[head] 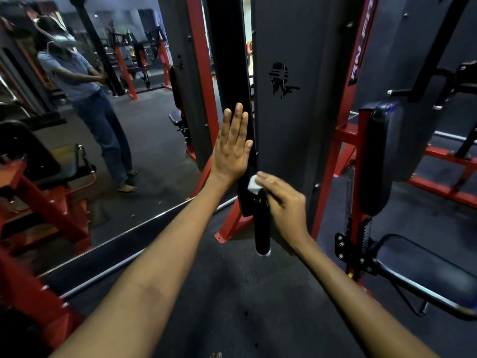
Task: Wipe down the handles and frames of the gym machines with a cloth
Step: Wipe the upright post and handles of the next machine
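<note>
White cloth [252, 184] pinched in the right hand [282, 202], pressed on top of the black handle [262, 223] | left hand [232, 146] flat, fingers straight, against the black upright [227, 60] just above that handle | mirror [90, 112] left of it (reflecting the person).

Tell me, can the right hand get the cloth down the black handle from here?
Probably yes. The right hand already holds the cloth at the handle's top, and nothing blocks the length below it.
</note>
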{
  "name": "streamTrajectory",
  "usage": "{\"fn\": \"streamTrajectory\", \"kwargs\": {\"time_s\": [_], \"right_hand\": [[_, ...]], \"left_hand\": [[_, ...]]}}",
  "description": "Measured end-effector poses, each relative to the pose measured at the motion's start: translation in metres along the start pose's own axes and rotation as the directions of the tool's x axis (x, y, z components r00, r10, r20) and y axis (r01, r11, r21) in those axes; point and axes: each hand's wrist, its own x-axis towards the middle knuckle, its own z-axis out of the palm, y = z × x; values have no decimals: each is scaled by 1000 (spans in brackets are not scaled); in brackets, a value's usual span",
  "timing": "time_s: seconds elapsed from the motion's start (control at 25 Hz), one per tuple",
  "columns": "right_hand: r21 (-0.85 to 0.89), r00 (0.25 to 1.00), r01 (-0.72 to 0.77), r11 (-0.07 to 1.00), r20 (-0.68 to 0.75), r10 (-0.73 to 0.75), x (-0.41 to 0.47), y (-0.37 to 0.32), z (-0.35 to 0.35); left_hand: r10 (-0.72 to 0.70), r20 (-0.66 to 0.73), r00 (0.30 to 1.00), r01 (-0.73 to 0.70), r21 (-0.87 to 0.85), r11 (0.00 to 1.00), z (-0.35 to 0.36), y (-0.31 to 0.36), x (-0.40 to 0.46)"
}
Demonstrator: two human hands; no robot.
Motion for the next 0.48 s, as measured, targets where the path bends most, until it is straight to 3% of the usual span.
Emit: {"fn": "streamTrajectory", "kwargs": {"time_s": [0.08, 0.24, 0.48], "right_hand": [[45, 1000, -11, 999, -11, 12, -24, -2, 5], [38, 957, -286, 957, -36, 288, -101, 13, 0], [98, 977, -207, 973, -30, 211, -19, 2, 6]], "left_hand": [[-6, 6, 1000, 6, 7, 1000, 0, 0, -1], [-19, 12, 1000, 19, 14, 1000, -2, -1, -3], [-15, 6, 1000, 15, 5, 1000, -6, 1, -2]]}}
